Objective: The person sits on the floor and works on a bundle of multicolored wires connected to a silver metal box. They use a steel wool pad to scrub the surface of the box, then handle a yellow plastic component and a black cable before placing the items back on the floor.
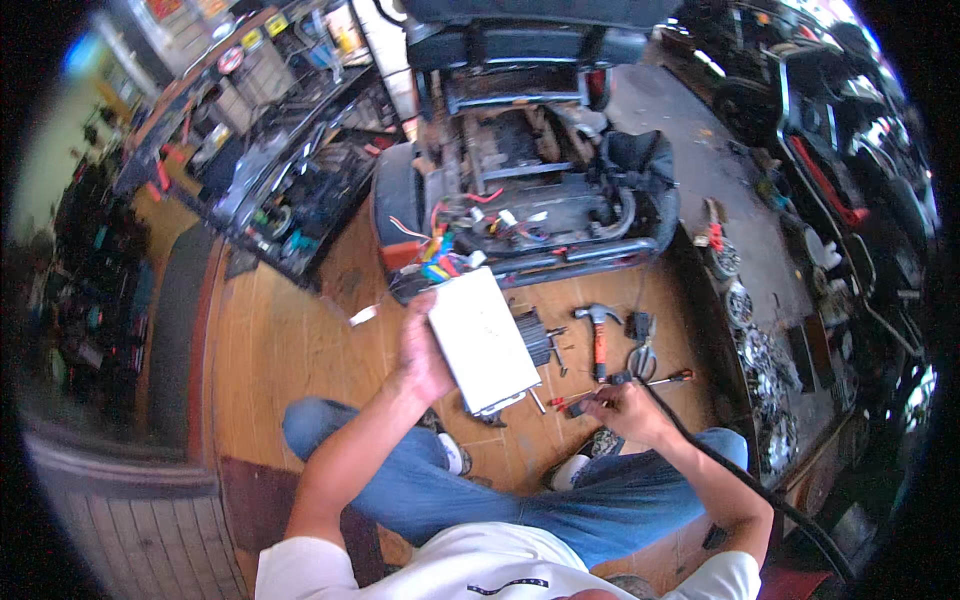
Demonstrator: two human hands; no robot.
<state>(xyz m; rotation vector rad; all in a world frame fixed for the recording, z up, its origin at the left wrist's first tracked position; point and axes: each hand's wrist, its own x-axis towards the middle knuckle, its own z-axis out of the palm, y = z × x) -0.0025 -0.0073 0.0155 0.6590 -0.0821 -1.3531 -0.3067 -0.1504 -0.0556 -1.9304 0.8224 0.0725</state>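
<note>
My left hand (pixel 422 350) grips the edge of a flat white box (pixel 484 335), held up over the floor with its broad face toward me. Colourful wire connectors (pixel 438 262) in blue, yellow and green show at the far end of the box. My right hand (pixel 628 412) is low over the floor, its fingers closed together on something small and dark that I cannot make out. Just left of those fingertips lies a thin red-and-black item (pixel 568 402). Beyond the right hand are a claw hammer (pixel 599 340) with an orange handle and a pair of scissors (pixel 643 360).
A vehicle body section (pixel 530 200) with loose wires stands ahead. A finned dark metal part (pixel 535 338) lies beside the box, and a screwdriver (pixel 672 379) lies to the right. A black cable (pixel 740 475) runs past my right forearm. A cluttered bench (pixel 770 310) lines the right side.
</note>
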